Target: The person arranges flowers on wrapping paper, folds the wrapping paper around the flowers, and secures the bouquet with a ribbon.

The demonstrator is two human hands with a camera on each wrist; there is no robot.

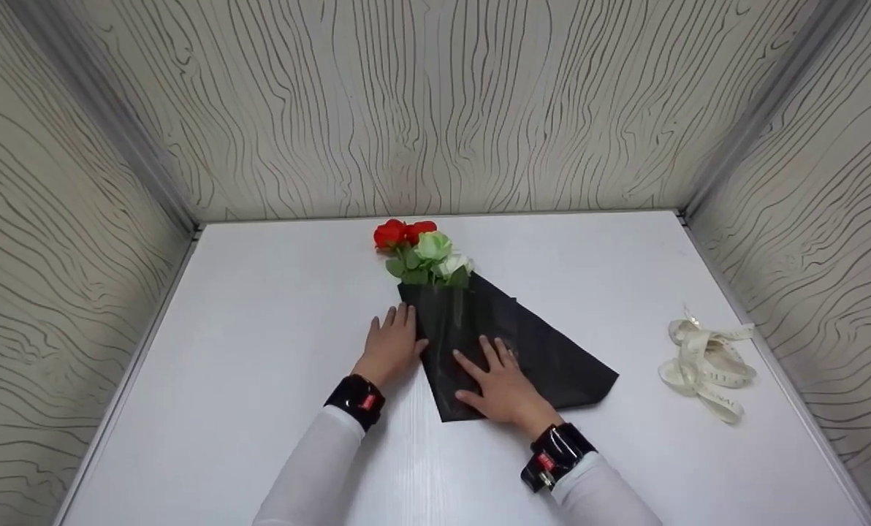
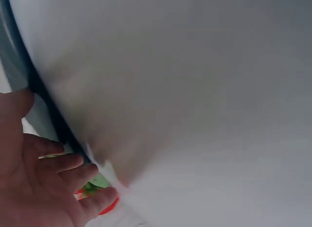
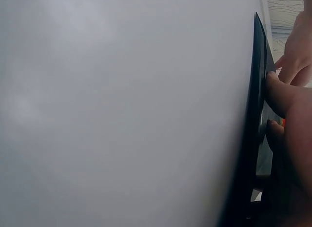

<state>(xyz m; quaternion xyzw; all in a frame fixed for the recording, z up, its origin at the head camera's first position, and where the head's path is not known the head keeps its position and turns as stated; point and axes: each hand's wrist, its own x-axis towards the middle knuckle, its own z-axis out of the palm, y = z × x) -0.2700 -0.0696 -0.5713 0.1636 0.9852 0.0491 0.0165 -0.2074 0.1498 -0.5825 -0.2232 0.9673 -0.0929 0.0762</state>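
Note:
A bunch of artificial roses lies on the table, its red roses point(image 1: 399, 234), a pale green rose point(image 1: 434, 246) and a white rose point(image 1: 454, 264) showing past the top of black wrapping paper point(image 1: 560, 358). The paper is folded over the stems, which are hidden. My left hand point(image 1: 390, 347) lies along the paper's left edge, fingers extended and thumb touching it. My right hand point(image 1: 505, 387) rests on the folded paper with fingers spread. In the left wrist view the fingers point(image 2: 78, 175) look relaxed beside the paper edge. The right wrist view shows the thumb point(image 3: 280, 92) against the paper.
A loosely coiled cream ribbon point(image 1: 706, 365) with printed lettering lies on the right side of the white table point(image 1: 275, 292). Wood-grain patterned panels point(image 1: 435, 109) stand behind the table and at both sides.

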